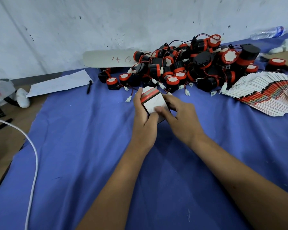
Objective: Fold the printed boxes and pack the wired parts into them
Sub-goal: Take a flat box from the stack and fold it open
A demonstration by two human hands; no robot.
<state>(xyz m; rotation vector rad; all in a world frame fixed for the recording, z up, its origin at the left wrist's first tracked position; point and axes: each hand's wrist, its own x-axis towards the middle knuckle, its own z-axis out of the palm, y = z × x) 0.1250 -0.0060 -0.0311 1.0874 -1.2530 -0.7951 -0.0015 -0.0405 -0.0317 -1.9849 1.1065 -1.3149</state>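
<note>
Fingers (158, 109) of both hands around printed box (154, 101)

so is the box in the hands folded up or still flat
Folded up: the box shows several faces at angles, held by the left hand and right hand. Contents cannot tell.

A: The cloth (83, 146) is plain blue; the box (152, 100) shows white panels and a red band with grey stripes.

B: The wired parts (189, 67) are black with red rims, white caps and red-and-black wires. The flat boxes (264, 95) fan out white, edged red and grey.
</note>
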